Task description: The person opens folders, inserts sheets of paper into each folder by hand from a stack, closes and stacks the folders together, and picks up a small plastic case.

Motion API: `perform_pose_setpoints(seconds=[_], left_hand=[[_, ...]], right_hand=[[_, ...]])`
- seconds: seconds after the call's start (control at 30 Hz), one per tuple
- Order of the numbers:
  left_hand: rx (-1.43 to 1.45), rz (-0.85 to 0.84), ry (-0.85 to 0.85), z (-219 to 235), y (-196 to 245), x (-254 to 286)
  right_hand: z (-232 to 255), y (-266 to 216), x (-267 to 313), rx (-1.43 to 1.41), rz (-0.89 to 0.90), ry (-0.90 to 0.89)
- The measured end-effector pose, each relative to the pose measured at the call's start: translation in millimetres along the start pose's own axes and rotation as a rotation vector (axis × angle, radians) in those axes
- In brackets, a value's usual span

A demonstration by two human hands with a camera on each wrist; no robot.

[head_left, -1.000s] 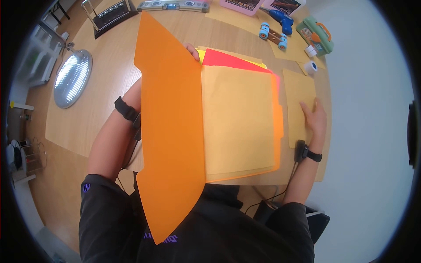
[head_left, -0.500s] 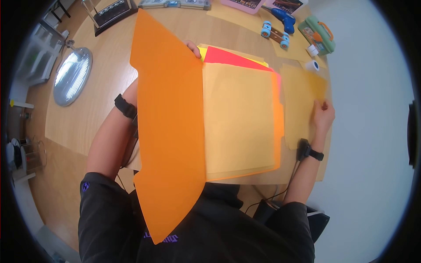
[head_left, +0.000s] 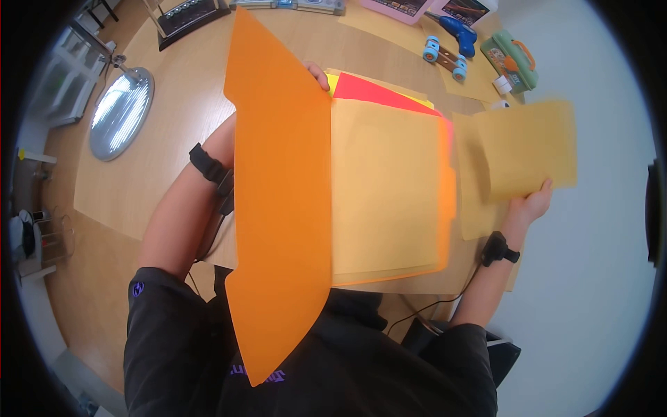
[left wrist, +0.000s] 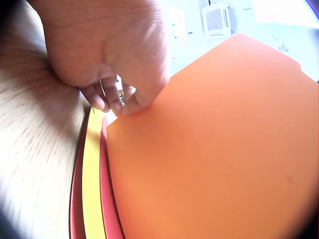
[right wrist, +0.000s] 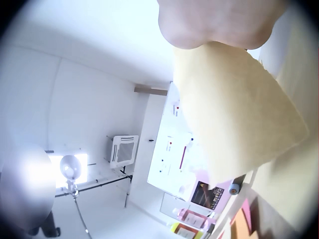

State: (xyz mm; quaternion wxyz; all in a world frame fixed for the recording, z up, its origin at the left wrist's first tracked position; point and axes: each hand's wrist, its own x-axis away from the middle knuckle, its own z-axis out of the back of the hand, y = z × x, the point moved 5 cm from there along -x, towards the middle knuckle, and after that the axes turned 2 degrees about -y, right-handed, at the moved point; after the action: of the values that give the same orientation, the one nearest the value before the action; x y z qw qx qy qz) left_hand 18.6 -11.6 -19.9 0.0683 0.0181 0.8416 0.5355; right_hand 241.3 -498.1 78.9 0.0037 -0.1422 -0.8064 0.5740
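An orange folder point(head_left: 278, 181) stands with its cover raised, a tan sheet point(head_left: 385, 187) lying inside on its right half. Behind its top edge my left hand point(head_left: 317, 75) pinches the cover near the fold; the left wrist view shows the thumb and fingers of this hand point(left wrist: 114, 59) at the folder's corner, beside yellow and red folders. At the right, my right hand point(head_left: 533, 202) grips the lower edge of a lifted tan sheet point(head_left: 531, 149), above another tan sheet point(head_left: 476, 215) on the table. The right wrist view shows the lifted sheet point(right wrist: 234, 109) hanging from that hand.
Red card point(head_left: 375, 95) and yellow edges stick out behind the folder. A wheeled toy point(head_left: 445, 59), a blue toy drill point(head_left: 458, 35) and a green case point(head_left: 511, 61) stand at the back right. A round lamp point(head_left: 121, 115) is at the left.
The right hand has taken hold of a tan sheet and lifted it up and to the right off the one beneath. The left hand still holds the folder cover; the whole head view has shifted slightly.
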Motion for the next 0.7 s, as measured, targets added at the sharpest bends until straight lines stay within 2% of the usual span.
perform_pose_setpoints(seconds=[0.03,0.1,0.13,0.2,0.23,0.3,0.53,0.6,0.63,0.7], left_hand=[[-0.010,-0.005,-0.023,-1.1,1.6,-0.3],[-0.019,-0.012,-0.046,2.0,1.2,-1.4],[-0.029,-0.034,-0.050,4.6,-0.5,-2.9],[-0.035,-0.054,-0.056,5.1,-5.2,-3.6],[0.004,-0.052,-0.041,4.9,-7.4,-2.9],[0.043,-0.050,-0.025,7.8,-10.3,-2.8],[-0.025,-0.031,-0.003,-3.8,1.5,0.7],[-0.021,0.004,-0.004,-1.1,-2.9,0.6],[-0.005,0.003,-0.003,3.0,-6.4,-0.5],[0.008,0.002,-0.005,4.3,-5.8,-2.3]], right_hand=[[1.8,2.1,-2.2,-0.004,-0.005,-0.003],[-2.7,15.6,-4.0,-0.117,-0.211,-0.142],[-1.7,20.0,-5.5,-0.116,-0.212,-0.142],[-24.0,30.7,6.1,-0.010,-0.295,-0.433],[-27.6,34.1,13.0,-0.010,-0.295,-0.432],[-43.1,42.0,36.4,0.245,-0.274,-0.508],[-83.6,41.5,103.9,0.398,-0.193,-0.635],[-93.8,38.4,117.8,0.557,-0.010,-0.799],[-94.0,34.4,122.0,0.557,-0.010,-0.798],[-96.9,34.5,134.9,0.895,-0.057,-1.008]])
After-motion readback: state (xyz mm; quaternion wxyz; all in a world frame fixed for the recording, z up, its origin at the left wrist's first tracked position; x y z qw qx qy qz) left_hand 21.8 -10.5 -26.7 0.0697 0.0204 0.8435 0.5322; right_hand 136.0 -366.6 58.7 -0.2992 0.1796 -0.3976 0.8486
